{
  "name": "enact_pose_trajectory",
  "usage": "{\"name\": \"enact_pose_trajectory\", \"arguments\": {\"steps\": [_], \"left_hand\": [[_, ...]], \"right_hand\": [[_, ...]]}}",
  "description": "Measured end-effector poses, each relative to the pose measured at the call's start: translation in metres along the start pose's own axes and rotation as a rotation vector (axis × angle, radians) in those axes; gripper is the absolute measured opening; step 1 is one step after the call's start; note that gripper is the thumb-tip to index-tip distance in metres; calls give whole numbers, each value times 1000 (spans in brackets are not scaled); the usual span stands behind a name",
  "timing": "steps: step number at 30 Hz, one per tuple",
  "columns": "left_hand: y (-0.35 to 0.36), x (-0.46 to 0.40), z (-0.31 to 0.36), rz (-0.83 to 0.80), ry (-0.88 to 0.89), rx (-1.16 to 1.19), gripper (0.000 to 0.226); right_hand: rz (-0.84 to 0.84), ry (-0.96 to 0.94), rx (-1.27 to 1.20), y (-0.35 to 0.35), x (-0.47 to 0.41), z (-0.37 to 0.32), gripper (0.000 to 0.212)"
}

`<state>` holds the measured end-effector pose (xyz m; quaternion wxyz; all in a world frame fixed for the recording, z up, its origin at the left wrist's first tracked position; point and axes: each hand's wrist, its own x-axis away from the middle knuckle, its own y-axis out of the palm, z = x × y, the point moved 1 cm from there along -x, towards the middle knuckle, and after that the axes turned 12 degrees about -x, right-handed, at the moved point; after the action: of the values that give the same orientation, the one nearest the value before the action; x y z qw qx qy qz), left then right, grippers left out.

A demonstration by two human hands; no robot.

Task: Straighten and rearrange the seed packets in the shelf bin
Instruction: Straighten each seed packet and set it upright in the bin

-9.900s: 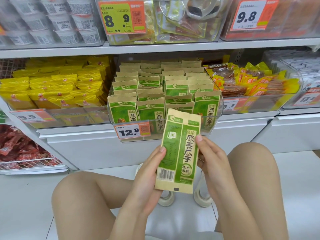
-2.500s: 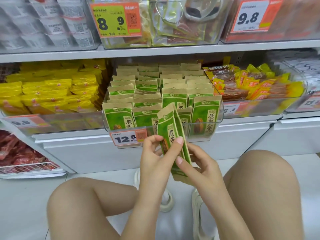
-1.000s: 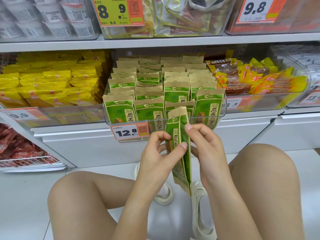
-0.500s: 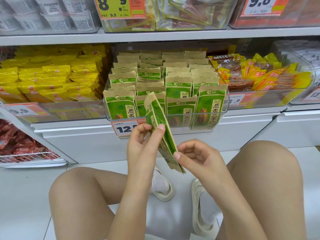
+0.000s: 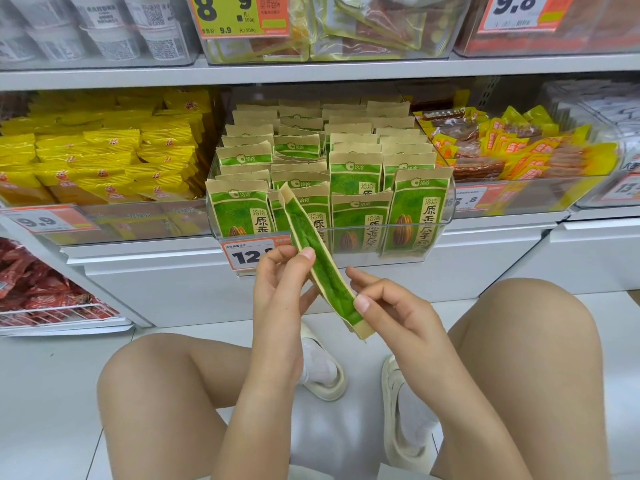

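Observation:
I hold one green and tan seed packet edge-on in front of the clear shelf bin, tilted with its top toward the upper left. My left hand pinches its upper middle between thumb and fingers. My right hand pinches its lower end with thumb and forefinger. The bin holds several rows of the same green seed packets, standing upright, some leaning in the left columns. An orange price tag hangs on the bin's front, partly hidden by my left hand.
Yellow snack bags fill the bin to the left, orange and yellow packets the bin to the right. Red packets sit on a lower wire rack at left. A shelf runs overhead. My bare knees flank the white floor below.
Over the last second the packet turned edge-on and tilted leftward. My right hand slid from its upper part down to its lower end. The view moved closer to the bin.

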<state>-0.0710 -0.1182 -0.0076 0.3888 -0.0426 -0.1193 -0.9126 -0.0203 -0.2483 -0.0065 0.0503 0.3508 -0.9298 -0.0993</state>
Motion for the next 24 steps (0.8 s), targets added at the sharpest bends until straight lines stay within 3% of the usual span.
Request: {"name": "enact_pose_trajectory", "arguments": {"steps": [4,8,10,16,19,24], "left_hand": [[5,3,2,-60,-43,149,58],[10,9,2,-69,-101,126,40],[8,9,0,-50,-146,102,28],[2,10,4,-141,-114,55,34],[4,12,0,-225,-106,-23,30],[11,13,-2,-223,-56,-98,33]], "right_hand": [[-61,-9,22,3,1,5,17],[-114,-77,371,7,1,13,13],[-102,-109,433,10,1,15,14],[239,-114,76,0,-11,3,24],[243,-50,-70,-4,-22,-10,42],[243,-53,-219,0,-25,-19,15]]}}
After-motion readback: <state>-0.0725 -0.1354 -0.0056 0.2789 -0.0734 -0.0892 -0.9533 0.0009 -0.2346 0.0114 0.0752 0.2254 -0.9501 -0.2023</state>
